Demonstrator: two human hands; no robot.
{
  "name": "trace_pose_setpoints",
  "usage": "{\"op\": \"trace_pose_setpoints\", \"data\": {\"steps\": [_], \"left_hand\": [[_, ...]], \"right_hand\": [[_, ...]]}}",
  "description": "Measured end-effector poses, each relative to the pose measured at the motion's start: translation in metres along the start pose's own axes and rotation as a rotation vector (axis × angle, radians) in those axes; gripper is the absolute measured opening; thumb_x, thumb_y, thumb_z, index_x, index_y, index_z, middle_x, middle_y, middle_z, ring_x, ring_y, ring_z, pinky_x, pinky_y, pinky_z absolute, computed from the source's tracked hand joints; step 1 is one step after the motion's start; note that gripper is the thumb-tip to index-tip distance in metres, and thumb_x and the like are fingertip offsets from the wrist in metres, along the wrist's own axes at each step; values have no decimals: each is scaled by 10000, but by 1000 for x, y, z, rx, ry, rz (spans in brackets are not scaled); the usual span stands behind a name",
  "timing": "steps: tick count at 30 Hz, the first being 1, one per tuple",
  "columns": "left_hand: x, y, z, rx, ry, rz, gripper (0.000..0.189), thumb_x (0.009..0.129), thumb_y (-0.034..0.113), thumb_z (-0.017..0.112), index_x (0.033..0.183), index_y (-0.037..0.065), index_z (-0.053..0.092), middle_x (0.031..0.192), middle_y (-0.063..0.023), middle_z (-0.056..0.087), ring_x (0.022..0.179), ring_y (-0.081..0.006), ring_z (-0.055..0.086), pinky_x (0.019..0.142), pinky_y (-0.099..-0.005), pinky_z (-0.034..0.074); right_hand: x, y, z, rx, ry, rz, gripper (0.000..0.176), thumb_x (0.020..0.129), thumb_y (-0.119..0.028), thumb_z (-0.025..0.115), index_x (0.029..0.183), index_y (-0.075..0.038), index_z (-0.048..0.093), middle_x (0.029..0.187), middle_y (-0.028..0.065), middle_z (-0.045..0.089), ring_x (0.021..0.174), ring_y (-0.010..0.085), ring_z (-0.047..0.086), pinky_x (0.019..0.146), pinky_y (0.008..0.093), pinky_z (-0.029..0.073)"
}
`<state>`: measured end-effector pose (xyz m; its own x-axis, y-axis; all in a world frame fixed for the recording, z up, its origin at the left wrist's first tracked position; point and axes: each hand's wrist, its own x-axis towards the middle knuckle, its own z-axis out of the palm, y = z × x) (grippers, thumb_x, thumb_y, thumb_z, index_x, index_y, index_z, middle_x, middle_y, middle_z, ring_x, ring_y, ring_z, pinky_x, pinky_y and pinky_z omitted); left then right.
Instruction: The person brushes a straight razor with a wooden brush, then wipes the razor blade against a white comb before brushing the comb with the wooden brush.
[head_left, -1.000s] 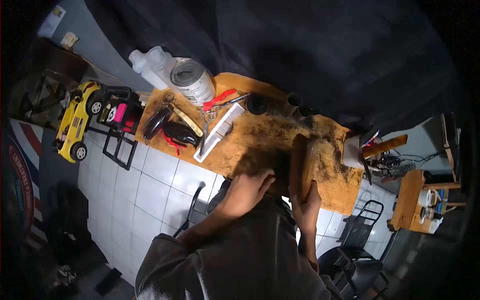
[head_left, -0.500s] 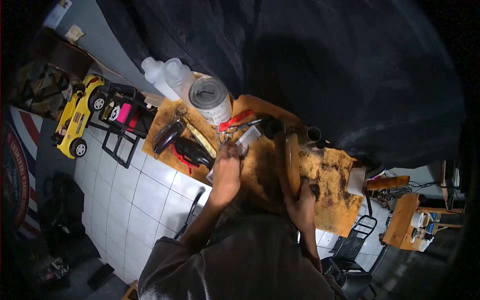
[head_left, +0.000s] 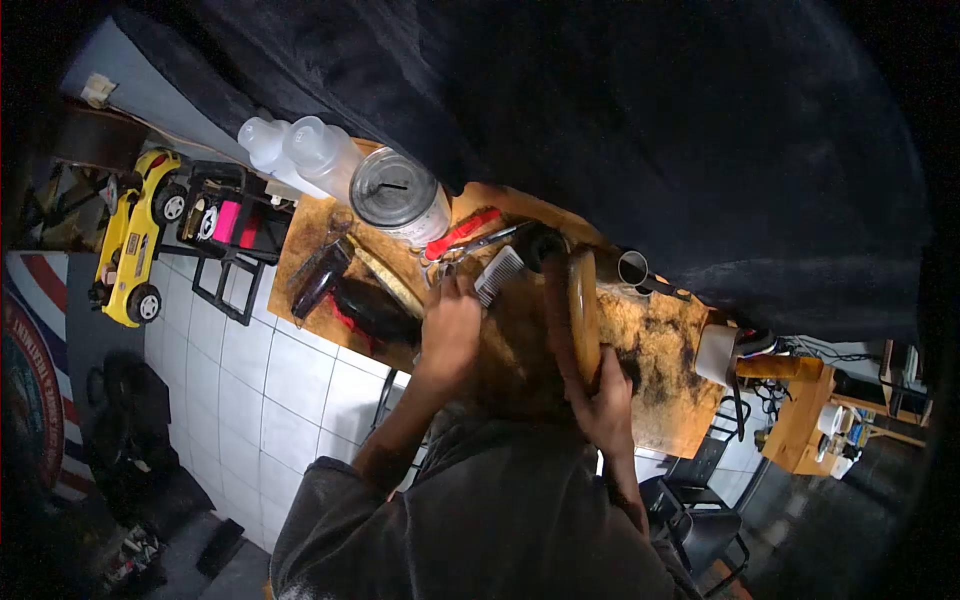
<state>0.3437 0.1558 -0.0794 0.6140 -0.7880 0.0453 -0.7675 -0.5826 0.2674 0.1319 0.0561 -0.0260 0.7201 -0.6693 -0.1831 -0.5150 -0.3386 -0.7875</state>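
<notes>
Over at the left hand (head_left: 450,320), the white comb (head_left: 498,275) lies slanted on the wooden table (head_left: 690,400), its teeth showing pale against the brown top. The fingers (head_left: 462,287) are curled down right at the comb's near end and touching it. From here I can't tell whether they've actually pinched it or are only resting on it.

Now the right hand (head_left: 605,398). It's clenched around the lower end of a long wooden brush (head_left: 583,310), a narrow, rounded, tan piece standing on edge and running away from the knuckles toward the far side of the table. That's a firm grasp, fingers wrapped fully round.

Beyond the left fingertips lie a red-handled tool (head_left: 462,232) and a pair of scissors (head_left: 495,238), crowded close against the comb. Left of those fingers lie two black clippers (head_left: 320,280), and past them stand a lidded tin can (head_left: 395,195) and two clear plastic bottles (head_left: 300,155). Further left, off the table, there's a black rack (head_left: 225,240) and a yellow toy car (head_left: 130,240) on the tiled floor.

Right of the brush, hair clippings (head_left: 660,340) are scattered thick over the wood. A metal cup (head_left: 632,268) sits beyond them, and a white box (head_left: 715,355) sits at the table's far right. A dark cloth (head_left: 600,130) hangs over everything behind.
</notes>
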Motion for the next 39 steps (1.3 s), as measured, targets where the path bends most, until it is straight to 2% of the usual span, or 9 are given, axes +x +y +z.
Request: {"op": "trace_pose_setpoints", "data": {"steps": [6, 9, 14, 18, 22, 25, 29, 34, 39], "left_hand": [[0, -3, -22, -347, -170, 26, 247, 759, 29, 621, 991, -37, 566, 994, -293, 594, 915, -440, 583, 739, -464, 480], [9, -4, -27, -599, -205, -9, 200, 757, 2, 661, 947, -36, 613, 815, -213, 663, 830, -346, 656, 755, -375, 495], [15, -7, -34, -770, -319, 43, 185, 871, 44, 587, 1025, -55, 613, 896, -143, 678, 793, -103, 566, 735, -273, 460], [13, 5, -38, -1171, -501, -110, 240, 923, 103, 563, 1117, -36, 583, 983, -49, 624, 861, -110, 573, 727, -238, 453], [0, 26, -49, -1428, -576, -303, 254, 941, 126, 542, 1158, -4, 560, 935, -34, 634, 807, -84, 611, 646, -223, 528], [-5, 35, -57, -1443, -690, -206, 255, 954, 132, 530, 1166, -5, 557, 958, -37, 635, 806, -72, 613, 638, -218, 524], [-14, 41, -53, -1593, -845, -237, 283, 967, 159, 513, 1184, -18, 555, 964, -42, 643, 795, -73, 618, 693, -213, 525], [-25, 46, -17, -1795, -1167, 15, 553, 997, 358, 367, 1383, -37, 323, 1351, -210, 465, 1180, -340, 527, 963, -373, 475], [-27, 71, -19, -2150, -1392, -276, 732, 963, 552, 246, 1428, -13, 229, 1414, -193, 387, 1185, -344, 518, 1016, -438, 438]], "right_hand": [[-7, 3, -7, 146, -30, 120, 408, 779, 3, 642, 1147, -8, 466, 1006, 208, 630, 941, 368, 634, 779, 389, 490], [-13, 10, -2, 187, 101, 27, 185, 852, -79, 640, 981, -24, 520, 711, 63, 594, 584, 126, 566, 549, 295, 459], [-27, 9, -4, 184, 132, 31, 271, 843, -124, 667, 1026, -14, 499, 755, 78, 592, 679, 161, 574, 626, 313, 473], [-37, -12, -19, 265, 8, 23, 483, 818, -166, 706, 1205, 4, 471, 1090, 194, 623, 1023, 324, 620, 849, 364, 476], [-57, 17, -17, 255, -150, 2, 608, 815, -416, 698, 1248, -22, 535, 1121, 186, 631, 1037, 322, 620, 912, 392, 476], [-74, 20, -21, 93, -295, -135, 497, 707, -232, 823, 1077, 31, 621, 1003, 188, 667, 924, 269, 663, 810, 343, 507], [-78, 11, -15, 111, -115, -243, 488, 680, -207, 832, 1057, 36, 639, 986, 201, 669, 906, 318, 667, 792, 360, 519], [-78, 8, -18, 129, 66, -252, 485, 683, -196, 829, 1063, 37, 639, 980, 184, 675, 893, 300, 670, 782, 356, 520], [-86, 10, -16, 261, 199, -12, 470, 711, -166, 814, 1100, 27, 635, 924, 172, 688, 868, 230, 681, 773, 330, 520]]}}
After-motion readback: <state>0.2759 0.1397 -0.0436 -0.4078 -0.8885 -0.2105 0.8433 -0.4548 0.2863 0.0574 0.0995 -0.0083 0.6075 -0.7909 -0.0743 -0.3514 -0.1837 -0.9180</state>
